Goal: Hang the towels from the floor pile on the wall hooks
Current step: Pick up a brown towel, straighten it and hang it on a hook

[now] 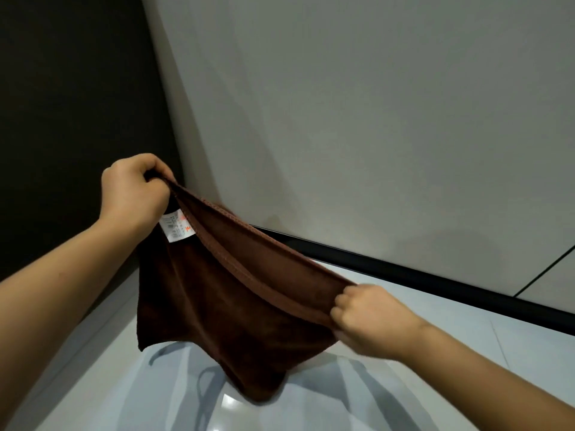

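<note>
A dark brown towel [224,309] hangs in the air, stretched between both hands above the floor. My left hand [133,191] grips its upper left corner, just above a white care label [177,229]. My right hand [367,318] pinches the hemmed top edge at the lower right. The towel's lower part droops in folds toward the floor. No wall hooks and no floor pile appear in the head view.
A pale grey wall [373,104] fills the upper right, with a black skirting strip [435,275] along its base. A dark panel [62,119] stands on the left. Glossy light floor tiles [466,337] lie below, showing reflections.
</note>
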